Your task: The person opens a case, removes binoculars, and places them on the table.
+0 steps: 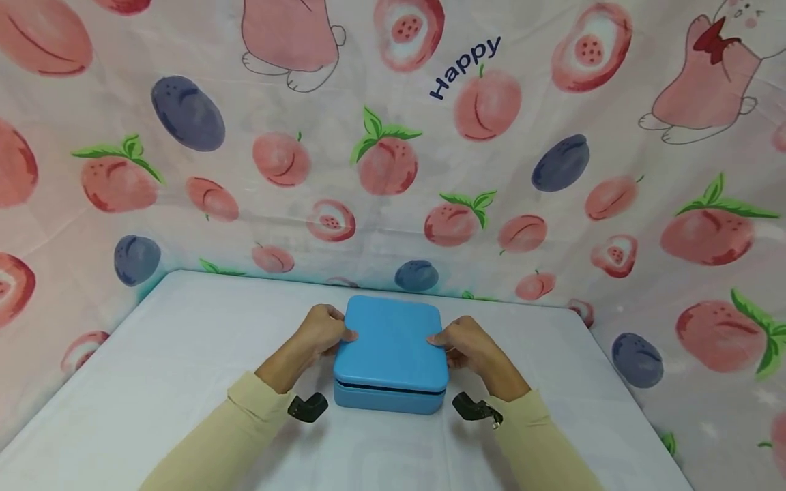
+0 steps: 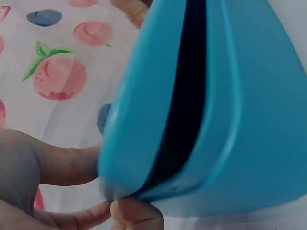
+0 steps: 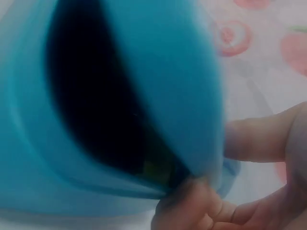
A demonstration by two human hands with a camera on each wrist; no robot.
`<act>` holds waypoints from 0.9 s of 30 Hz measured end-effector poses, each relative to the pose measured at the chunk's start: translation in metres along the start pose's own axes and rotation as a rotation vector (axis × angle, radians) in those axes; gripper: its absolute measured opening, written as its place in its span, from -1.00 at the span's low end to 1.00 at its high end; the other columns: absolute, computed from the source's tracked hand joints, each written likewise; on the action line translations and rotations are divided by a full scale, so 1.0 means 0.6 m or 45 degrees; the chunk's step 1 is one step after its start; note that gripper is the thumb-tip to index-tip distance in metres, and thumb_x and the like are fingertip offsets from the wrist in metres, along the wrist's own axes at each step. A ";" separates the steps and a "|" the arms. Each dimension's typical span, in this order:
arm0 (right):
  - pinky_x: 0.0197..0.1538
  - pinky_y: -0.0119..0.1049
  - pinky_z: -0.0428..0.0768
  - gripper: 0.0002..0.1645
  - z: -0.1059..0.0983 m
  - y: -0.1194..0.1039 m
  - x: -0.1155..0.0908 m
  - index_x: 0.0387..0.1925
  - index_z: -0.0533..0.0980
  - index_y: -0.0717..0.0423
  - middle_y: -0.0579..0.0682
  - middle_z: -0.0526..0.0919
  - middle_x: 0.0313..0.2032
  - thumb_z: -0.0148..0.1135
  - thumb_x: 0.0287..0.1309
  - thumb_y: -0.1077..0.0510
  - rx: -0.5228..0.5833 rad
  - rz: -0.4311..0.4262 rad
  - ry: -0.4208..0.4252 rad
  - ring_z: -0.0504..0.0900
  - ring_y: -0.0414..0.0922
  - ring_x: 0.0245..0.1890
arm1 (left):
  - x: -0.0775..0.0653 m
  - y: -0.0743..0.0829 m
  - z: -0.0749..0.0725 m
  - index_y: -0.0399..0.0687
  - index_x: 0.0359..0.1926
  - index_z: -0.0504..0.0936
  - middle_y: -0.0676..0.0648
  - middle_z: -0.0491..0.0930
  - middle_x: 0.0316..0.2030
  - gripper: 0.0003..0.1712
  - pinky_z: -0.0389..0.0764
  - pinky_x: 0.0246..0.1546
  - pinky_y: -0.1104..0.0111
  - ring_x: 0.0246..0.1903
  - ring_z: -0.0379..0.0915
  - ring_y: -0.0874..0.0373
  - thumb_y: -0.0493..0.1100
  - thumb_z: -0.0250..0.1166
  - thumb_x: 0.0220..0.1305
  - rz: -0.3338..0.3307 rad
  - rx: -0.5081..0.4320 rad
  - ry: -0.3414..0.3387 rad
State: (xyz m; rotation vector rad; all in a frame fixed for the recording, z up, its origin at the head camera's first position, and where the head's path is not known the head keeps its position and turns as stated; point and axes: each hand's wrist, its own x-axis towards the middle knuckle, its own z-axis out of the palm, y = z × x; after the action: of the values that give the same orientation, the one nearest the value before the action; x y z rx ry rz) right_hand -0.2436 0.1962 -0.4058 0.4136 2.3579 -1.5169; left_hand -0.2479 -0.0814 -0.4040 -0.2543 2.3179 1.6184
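Note:
A blue box stands on the white table in the head view, made up of a smooth lid (image 1: 393, 341) and a lower part (image 1: 388, 399). My left hand (image 1: 322, 331) grips the lid by its left side, thumb on top and fingertips curled under the edge. On the opposite side my right hand (image 1: 469, 344) pinches the lid the same way. A dark gap parts the lid (image 2: 139, 96) from the lower part (image 2: 268, 120) in the left wrist view. The right wrist view shows a wider dark opening below the lid (image 3: 168, 72); the contents are hidden in shadow.
The white table (image 1: 184, 361) spreads around the box on all sides. Behind it hangs a fruit-printed cloth (image 1: 381, 259), which also rises along the left and right sides. A black wrist strap mount (image 1: 308, 408) sits by the left cuff, another mount (image 1: 471, 408) by the right.

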 end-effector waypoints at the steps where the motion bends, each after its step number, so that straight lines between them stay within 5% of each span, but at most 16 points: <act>1: -0.48 -0.32 0.53 -0.63 -0.002 -0.003 -0.002 -0.16 0.41 0.28 0.06 0.55 -0.43 0.44 0.22 0.18 0.002 -0.015 0.006 0.47 -0.12 -0.59 | 0.000 -0.001 -0.002 -0.31 0.10 0.50 -0.26 0.54 -0.07 -0.56 0.55 -0.42 0.32 -0.35 0.45 0.03 -0.29 0.44 0.27 0.012 -0.008 -0.007; 5: -0.46 -0.33 0.58 -0.66 -0.006 -0.012 -0.011 -0.28 0.44 0.23 0.02 0.57 -0.47 0.48 0.20 0.16 0.008 -0.062 0.009 0.51 -0.14 -0.61 | -0.001 -0.004 -0.013 -0.31 0.18 0.51 -0.28 0.55 0.02 -0.50 0.61 -0.33 0.33 -0.27 0.48 0.03 -0.27 0.45 0.28 0.014 -0.069 -0.030; 15: -0.37 -0.31 0.68 -0.59 -0.009 -0.014 -0.031 -0.08 0.51 0.27 0.04 0.64 -0.43 0.51 0.21 0.13 0.080 -0.093 0.017 0.62 -0.10 -0.51 | -0.008 -0.010 -0.050 -0.27 0.32 0.52 -0.18 0.66 -0.11 -0.44 0.70 -0.26 0.36 -0.32 0.59 0.11 -0.25 0.42 0.34 0.017 -0.246 -0.141; 27: -0.26 -0.29 0.75 -0.59 -0.009 -0.029 -0.050 0.08 0.50 0.37 0.07 0.68 -0.35 0.39 0.28 0.29 0.163 -0.219 -0.103 0.68 -0.14 -0.41 | -0.027 -0.003 -0.087 -0.29 0.36 0.51 -0.14 0.69 -0.15 -0.42 0.69 -0.24 0.37 -0.33 0.59 0.14 -0.28 0.40 0.37 0.037 -0.294 -0.175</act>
State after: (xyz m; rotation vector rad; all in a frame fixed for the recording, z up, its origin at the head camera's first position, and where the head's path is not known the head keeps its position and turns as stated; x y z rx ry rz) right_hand -0.2235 0.1920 -0.3769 0.1774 2.2925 -1.7337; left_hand -0.2397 -0.1311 -0.3835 -0.1543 2.0439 1.8575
